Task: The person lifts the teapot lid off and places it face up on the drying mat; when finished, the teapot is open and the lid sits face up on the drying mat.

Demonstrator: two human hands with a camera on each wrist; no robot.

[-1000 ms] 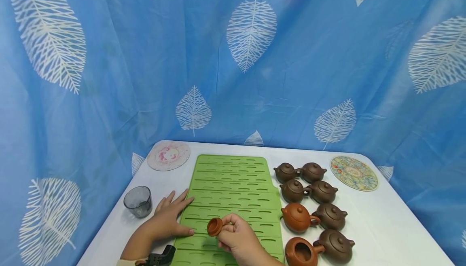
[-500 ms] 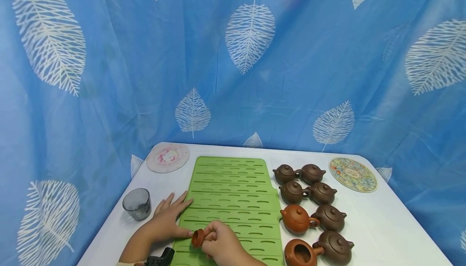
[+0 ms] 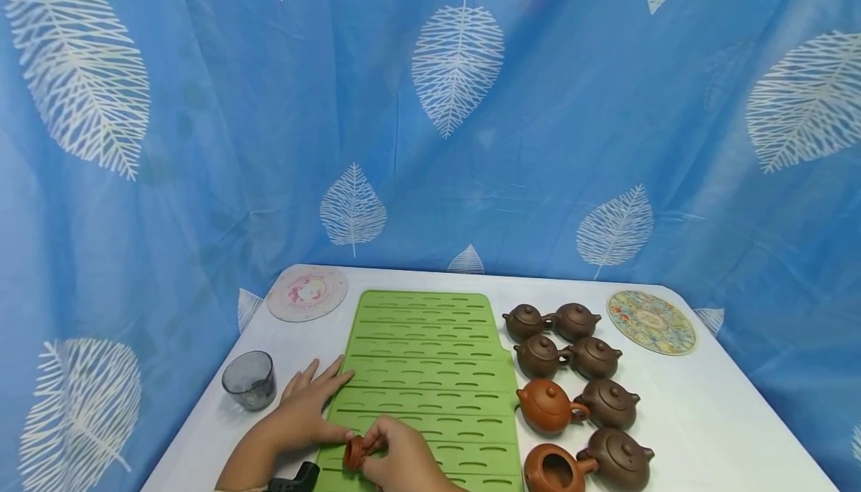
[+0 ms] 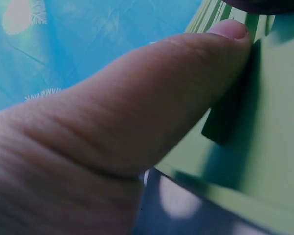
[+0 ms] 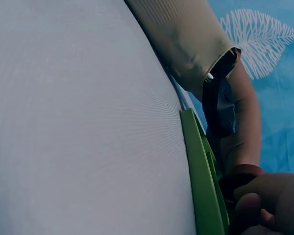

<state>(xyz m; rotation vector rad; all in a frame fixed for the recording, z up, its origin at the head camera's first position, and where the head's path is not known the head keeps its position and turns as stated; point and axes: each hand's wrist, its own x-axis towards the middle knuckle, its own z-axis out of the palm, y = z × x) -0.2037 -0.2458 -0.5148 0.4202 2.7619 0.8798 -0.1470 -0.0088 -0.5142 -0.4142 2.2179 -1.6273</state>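
In the head view my right hand (image 3: 406, 460) pinches a small reddish-brown teapot lid (image 3: 353, 453) by its knob. The lid is tipped on its side, its hollow underside toward the left. My left hand (image 3: 303, 411) rests with fingers spread across the left edge of a green slatted mat (image 3: 430, 376). Its thumb tip is close beside the lid; whether they touch I cannot tell. A lidless reddish-brown teapot (image 3: 546, 477) stands by the mat's right edge. In the right wrist view the lid (image 5: 246, 170) is dark and partly covered by fingers.
Several dark brown teapots (image 3: 608, 402) and a lidded reddish one (image 3: 548, 407) stand in two columns right of the mat. A grey glass cup (image 3: 250, 381) is left of my left hand. Two round patterned mats (image 3: 652, 322) lie at the far corners. A blue curtain hangs behind.
My right hand has carried the lid leftward and down to beside my left thumb, turning it further onto its side. The left hand has stayed in place.
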